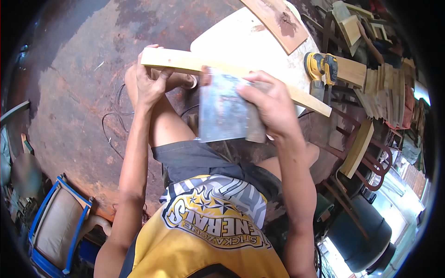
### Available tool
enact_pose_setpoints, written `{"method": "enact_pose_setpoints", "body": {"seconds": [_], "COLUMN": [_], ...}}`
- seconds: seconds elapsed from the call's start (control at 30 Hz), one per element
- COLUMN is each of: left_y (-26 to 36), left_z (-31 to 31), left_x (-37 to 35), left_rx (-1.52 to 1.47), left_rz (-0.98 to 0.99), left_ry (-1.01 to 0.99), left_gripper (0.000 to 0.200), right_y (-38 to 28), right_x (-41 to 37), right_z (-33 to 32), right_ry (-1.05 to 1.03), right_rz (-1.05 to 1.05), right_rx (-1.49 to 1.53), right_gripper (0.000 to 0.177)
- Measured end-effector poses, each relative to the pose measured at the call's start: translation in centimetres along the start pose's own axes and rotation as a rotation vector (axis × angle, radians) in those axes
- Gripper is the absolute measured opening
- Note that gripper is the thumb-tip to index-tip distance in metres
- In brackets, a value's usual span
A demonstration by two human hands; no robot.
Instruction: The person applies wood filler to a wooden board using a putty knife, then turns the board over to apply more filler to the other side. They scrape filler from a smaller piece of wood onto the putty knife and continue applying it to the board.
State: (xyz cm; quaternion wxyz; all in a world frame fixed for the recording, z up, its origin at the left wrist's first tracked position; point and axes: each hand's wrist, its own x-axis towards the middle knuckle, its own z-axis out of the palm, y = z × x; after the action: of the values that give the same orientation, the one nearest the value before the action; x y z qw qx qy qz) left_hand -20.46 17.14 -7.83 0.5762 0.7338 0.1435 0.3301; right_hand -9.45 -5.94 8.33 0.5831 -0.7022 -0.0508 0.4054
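Pale, yellowish wood, that long straight bar (171, 59), and from where I'm standing it runs across the front of the seated person, roughly 10 to 2 o'clock (12 being straight ahead of them). Part of it crosses the white, rounded counter (232, 39).

Left hand (150, 88) is at 10 o'clock, pinching the bar's near-left end, thumb underneath and fingers over the top. Right hand (273, 99), inside 2 o'clock, has a scuffed silver-grey rectangular plate (224, 109) pinched at its right side, thumb on the face. The plate's a bit blurred and overlaps the bar's lower edge, so I can't tell if they actually touch.

Yellow-and-black power sander (320, 68) sits at 2 o'clock by the counter's edge, and a flat brown wooden board (278, 25) lies on the counter around 1. There's also a blue-framed chair with a beige pad (60, 222) over at 8, and a big dark-green drum (359, 231) at 4.
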Motion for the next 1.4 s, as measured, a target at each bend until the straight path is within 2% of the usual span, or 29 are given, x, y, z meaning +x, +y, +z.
{"method": "enact_pose_setpoints", "body": {"seconds": [0.03,0.13,0.2,0.23,0.3,0.37,0.4,0.43,0.5,0.53,0.57,0.63,0.7,0.73,0.77,0.83,0.9,0.93,1.03,1.07,1.13,1.17,1.23,1.27,1.33,1.4], "left_y": [0.1,1.1,1.5,1.3,1.1,1.3,0.8,1.9,1.6,1.8,2.0,3.8,2.5,0.9,0.1,-1.2,-1.7,-1.8,0.5,1.8,4.4,3.7,1.1,0.5,-0.6,-4.9], "left_z": [0.0,-0.1,0.0,-0.1,-0.5,-1.3,-2.5,-3.0,-4.7,-5.0,-5.3,-4.8,-4.2,-4.4,-3.6,-4.5,-4.6,-4.6,-4.1,-3.2,-0.9,0.3,4.3,5.4,7.1,6.8], "left_x": [0.0,0.0,0.1,0.0,0.2,-0.1,-0.6,-0.1,1.8,2.9,4.0,6.0,7.7,8.4,6.3,7.9,8.2,7.6,7.3,7.2,7.8,8.0,8.7,9.3,9.8,10.0], "left_rx": [0.012,0.066,0.102,0.111,0.122,-0.390,-0.656,-0.634,-0.687,-0.435,-0.341,-0.344,-0.306,-0.527,-0.463,-0.801,-0.893,-0.851,-0.804,-0.793,-0.624,-0.619,-0.355,-0.372,-0.169,0.095], "left_rz": [-0.001,-0.020,-0.028,-0.041,-0.036,-0.373,-0.326,-0.554,-1.034,-1.091,-1.181,-1.228,-1.416,-1.551,-1.092,-1.485,-1.518,-1.343,-1.077,-1.083,-0.956,-0.951,-0.634,-0.630,-0.664,-0.549], "left_ry": [0.003,-0.002,-0.016,-0.028,-0.050,-0.041,-0.039,0.101,0.201,0.072,-0.086,-0.470,-0.612,-0.718,-0.548,-0.349,-0.371,-0.280,-0.208,-0.205,-0.372,-0.380,-0.493,-0.506,-0.561,-0.555], "left_gripper": [0.055,0.056,0.056,0.056,0.057,0.064,0.070,0.077,0.080,0.089,0.092,0.093,0.087,0.075,0.057,0.040,0.033,0.030,0.032,0.032,0.040,0.040,0.048,0.048,0.048,0.038], "right_y": [-0.7,-0.2,0.9,1.8,1.1,2.3,2.2,2.0,0.3,-0.5,-0.8,0.2,1.5,2.6,4.0,6.9,10.1,11.9,14.8,15.5,15.8,15.3,14.8,14.4,13.3,12.8], "right_x": [-0.8,-0.5,0.9,1.9,1.7,0.3,-0.9,-2.4,-6.3,-8.4,-10.7,-15.1,-19.4,-21.3,-22.9,-25.2,-27.3,-28.2,-29.9,-30.4,-30.3,-29.8,-30.0,-29.8,-29.6,-29.6], "right_z": [-0.4,-2.0,-0.7,0.7,4.0,4.5,3.5,1.7,-3.2,-6.0,-8.5,-13.1,-16.2,-17.6,-18.5,-19.3,-20.1,-20.4,-20.7,-21.1,-21.4,-21.8,-21.8,-21.6,-20.9,-20.1], "right_ry": [0.115,0.131,0.121,0.076,0.042,-0.033,-0.051,-0.068,0.063,0.111,0.194,0.364,0.450,0.529,0.611,0.703,0.770,0.817,0.881,0.885,0.885,0.856,0.866,0.842,0.799,0.790], "right_rz": [0.036,0.049,0.077,-0.006,-0.013,-0.140,-0.197,-0.253,-0.207,-0.227,-0.158,-0.121,-0.133,-0.119,-0.095,-0.115,-0.123,-0.109,-0.075,-0.075,-0.084,-0.082,-0.093,-0.117,-0.142,-0.163], "right_rx": [0.078,0.095,0.050,0.057,-0.018,0.007,0.003,0.000,-0.175,-0.221,-0.206,-0.134,-0.083,-0.053,-0.017,0.130,0.254,0.375,0.582,0.606,0.642,0.646,0.648,0.671,0.717,0.702], "right_gripper": [0.013,0.013,0.013,0.014,0.013,0.014,0.014,0.015,0.017,0.018,0.019,0.021,0.019,0.018,0.016,0.015,0.015,0.015,0.016,0.018,0.019,0.020,0.022,0.023,0.028,0.031]}}
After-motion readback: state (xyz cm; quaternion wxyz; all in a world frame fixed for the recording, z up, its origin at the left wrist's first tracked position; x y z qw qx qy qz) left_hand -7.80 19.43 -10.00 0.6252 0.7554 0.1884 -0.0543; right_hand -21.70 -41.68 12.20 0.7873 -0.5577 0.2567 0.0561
